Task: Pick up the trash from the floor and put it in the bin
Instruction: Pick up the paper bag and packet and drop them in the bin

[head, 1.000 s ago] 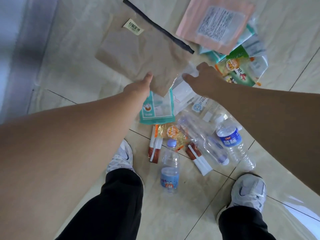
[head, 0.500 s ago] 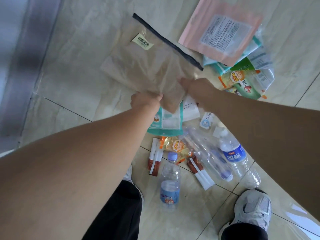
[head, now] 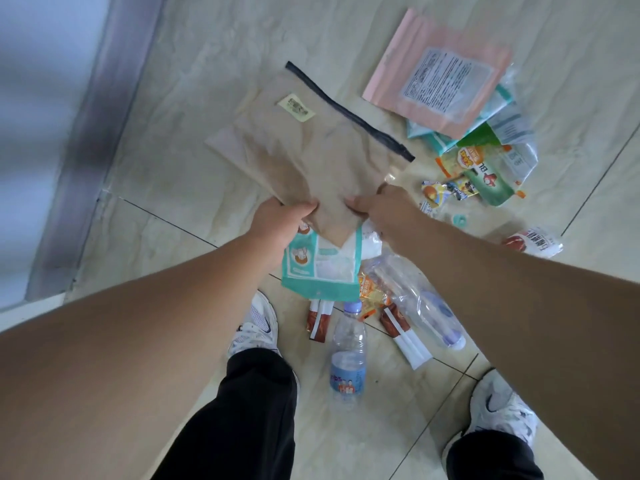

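Note:
A large brown zip bag (head: 304, 150) with a black zipper strip is held above the tiled floor. My left hand (head: 280, 220) grips its near edge together with a teal and white packet (head: 322, 268) that hangs below. My right hand (head: 384, 209) grips the brown bag's near right corner. Trash lies on the floor beneath: a clear water bottle (head: 348, 355) with a blue label, a crushed clear bottle (head: 419, 299), brown and white sachets (head: 318, 322), an orange snack wrapper (head: 370, 292). No bin is in view.
A pink pouch (head: 436, 71), green and orange packets (head: 485, 164) and a red and white wrapper (head: 533, 242) lie at the right. My two white shoes (head: 258, 327) (head: 498, 414) stand either side of the bottles. A grey metal frame (head: 93, 140) runs along the left.
My right hand has moved left and closed on the brown bag's near corner. My left hand has tightened from a light touch to a full grip. The bag has shifted right in view.

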A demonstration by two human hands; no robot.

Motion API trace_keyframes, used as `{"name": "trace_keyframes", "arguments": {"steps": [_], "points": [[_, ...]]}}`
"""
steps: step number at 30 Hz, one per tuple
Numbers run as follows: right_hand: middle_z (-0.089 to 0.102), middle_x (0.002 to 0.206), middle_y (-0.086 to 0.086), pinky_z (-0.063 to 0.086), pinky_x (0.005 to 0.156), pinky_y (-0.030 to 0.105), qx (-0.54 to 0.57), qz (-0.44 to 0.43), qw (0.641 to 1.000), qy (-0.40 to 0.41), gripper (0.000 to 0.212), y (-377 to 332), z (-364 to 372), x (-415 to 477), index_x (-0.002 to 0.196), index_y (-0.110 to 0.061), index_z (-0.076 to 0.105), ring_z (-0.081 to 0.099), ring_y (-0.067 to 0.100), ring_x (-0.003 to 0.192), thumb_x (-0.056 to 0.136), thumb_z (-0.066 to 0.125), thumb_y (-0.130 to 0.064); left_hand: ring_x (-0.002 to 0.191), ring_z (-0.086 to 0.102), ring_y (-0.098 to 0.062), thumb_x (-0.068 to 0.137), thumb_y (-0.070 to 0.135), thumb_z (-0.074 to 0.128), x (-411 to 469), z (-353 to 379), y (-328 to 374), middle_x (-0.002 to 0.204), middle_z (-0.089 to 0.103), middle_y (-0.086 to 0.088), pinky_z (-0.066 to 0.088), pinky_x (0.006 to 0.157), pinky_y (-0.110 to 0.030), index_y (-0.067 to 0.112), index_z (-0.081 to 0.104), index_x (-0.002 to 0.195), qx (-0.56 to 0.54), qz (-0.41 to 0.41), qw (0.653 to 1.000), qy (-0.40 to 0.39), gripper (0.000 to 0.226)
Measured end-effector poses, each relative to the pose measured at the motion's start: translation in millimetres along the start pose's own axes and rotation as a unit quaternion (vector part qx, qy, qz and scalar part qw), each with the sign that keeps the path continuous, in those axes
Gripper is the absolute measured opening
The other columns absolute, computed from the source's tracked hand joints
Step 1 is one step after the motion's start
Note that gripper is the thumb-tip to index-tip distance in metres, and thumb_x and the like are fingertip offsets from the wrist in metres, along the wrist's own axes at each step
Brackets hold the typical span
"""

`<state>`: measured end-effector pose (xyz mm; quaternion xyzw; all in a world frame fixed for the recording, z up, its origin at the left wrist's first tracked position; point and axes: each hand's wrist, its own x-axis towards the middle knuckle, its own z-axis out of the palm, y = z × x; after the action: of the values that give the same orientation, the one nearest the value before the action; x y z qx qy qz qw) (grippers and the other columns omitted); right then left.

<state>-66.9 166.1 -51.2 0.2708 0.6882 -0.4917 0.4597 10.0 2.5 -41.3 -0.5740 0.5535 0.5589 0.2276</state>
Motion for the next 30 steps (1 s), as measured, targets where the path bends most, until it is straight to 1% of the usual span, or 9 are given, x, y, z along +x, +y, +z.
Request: {"name": "trace_keyframes", "arguments": {"steps": [2, 5, 9, 12, 15, 21, 26, 28, 30], "points": [[0.076, 0.1, 0.008, 0.059, 0.086, 0.042, 0.033, 0.015, 0.999, -0.011, 0.042, -2, -7, -25, 0.101, -0.009, 0.069, 0.072, 0.028, 0.092, 0.063, 0.087, -0.018, 0.082, 0.078, -0.031, 0.069, 0.023, 0.088, -24, -7, 6, 0.092, 0.081, -0.009, 0.06, 0.088, -0.05, 0.015, 0.075, 0.095, -0.009, 0.003, 1.0, -0.007, 0.031], [0.074, 0.106, 0.011, 0.052, 0.097, 0.05, 0.07, 0.038, 0.997, -0.015, 0.052, -10, -18, -82, 0.107, -0.007, 0.065, 0.07, 0.034, 0.099, 0.061, 0.087, -0.017, 0.079, 0.079, -0.027, 0.071, 0.017, 0.088, -73, -19, 18, 0.087, 0.081, -0.004, 0.062, 0.081, -0.042, 0.018, 0.075, 0.092, 0.0, 0.019, 0.999, -0.026, 0.024], [0.074, 0.106, 0.018, 0.057, 0.09, 0.052, 0.152, 0.057, 0.987, -0.015, 0.043, -38, -31, -176, 0.114, 0.002, 0.064, 0.072, 0.037, 0.096, 0.075, 0.08, -0.002, 0.066, 0.075, -0.005, 0.075, 0.019, 0.086, -158, -42, 54, 0.07, 0.078, 0.016, 0.056, 0.061, -0.021, 0.027, 0.074, 0.081, 0.042, 0.062, 0.996, -0.045, 0.016], [0.075, 0.104, 0.019, 0.06, 0.081, 0.047, 0.202, 0.059, 0.977, -0.031, 0.036, -71, -46, -250, 0.113, 0.003, 0.065, 0.073, 0.036, 0.09, 0.079, 0.076, 0.002, 0.079, 0.078, -0.021, 0.075, 0.025, 0.086, -232, -58, 87, 0.08, 0.081, 0.006, 0.061, 0.078, -0.038, 0.026, 0.077, 0.09, 0.063, 0.068, 0.995, -0.049, 0.017], [0.077, 0.09, 0.017, 0.062, 0.067, 0.042, 0.217, 0.057, 0.974, -0.036, 0.021, -106, -67, -328, 0.098, -0.001, 0.067, 0.075, 0.033, 0.076, 0.079, 0.076, 0.004, 0.077, 0.078, -0.024, 0.075, 0.028, 0.087, -308, -72, 122, 0.079, 0.081, 0.005, 0.061, 0.08, -0.043, 0.025, 0.077, 0.089, 0.077, 0.074, 0.993, -0.054, 0.017], [0.077, 0.096, 0.019, 0.061, 0.075, 0.046, 0.216, 0.001, 0.976, -0.025, 0.035, -190, -107, -469, 0.105, 0.002, 0.066, 0.074, 0.037, 0.083, 0.075, 0.081, -0.005, 0.075, 0.077, -0.023, 0.075, 0.026, 0.087, -469, -95, 208, 0.072, 0.079, 0.006, 0.058, 0.067, -0.031, 0.024, 0.077, 0.083, 0.069, 0.148, 0.985, -0.051, 0.013], [0.078, 0.091, 0.015, 0.062, 0.072, 0.041, 0.198, -0.074, 0.977, -0.018, 0.036, -255, -129, -548, 0.105, 0.003, 0.069, 0.075, 0.033, 0.082, 0.074, 0.083, -0.01, 0.083, 0.077, -0.031, 0.074, 0.026, 0.088, -562, -107, 268, 0.084, 0.081, -0.005, 0.061, 0.084, -0.047, 0.017, 0.079, 0.093, 0.04, 0.198, 0.978, -0.043, 0.023], [0.078, 0.094, 0.016, 0.06, 0.082, 0.05, 0.192, -0.091, 0.977, -0.015, 0.038, -274, -137, -572, 0.106, 0.002, 0.069, 0.074, 0.037, 0.087, 0.074, 0.083, -0.011, 0.08, 0.077, -0.029, 0.073, 0.027, 0.087, -586, -111, 284, 0.082, 0.081, -0.003, 0.061, 0.083, -0.047, 0.018, 0.079, 0.092, 0.036, 0.221, 0.974, -0.047, 0.022], [0.078, 0.091, 0.015, 0.062, 0.075, 0.048, 0.193, -0.105, 0.975, -0.013, 0.035, -290, -142, -593, 0.105, 0.0, 0.069, 0.075, 0.036, 0.083, 0.075, 0.082, -0.01, 0.08, 0.078, -0.03, 0.072, 0.028, 0.087, -608, -115, 294, 0.082, 0.081, -0.002, 0.062, 0.081, -0.045, 0.019, 0.078, 0.092, 0.024, 0.235, 0.97, -0.053, 0.024]]}}
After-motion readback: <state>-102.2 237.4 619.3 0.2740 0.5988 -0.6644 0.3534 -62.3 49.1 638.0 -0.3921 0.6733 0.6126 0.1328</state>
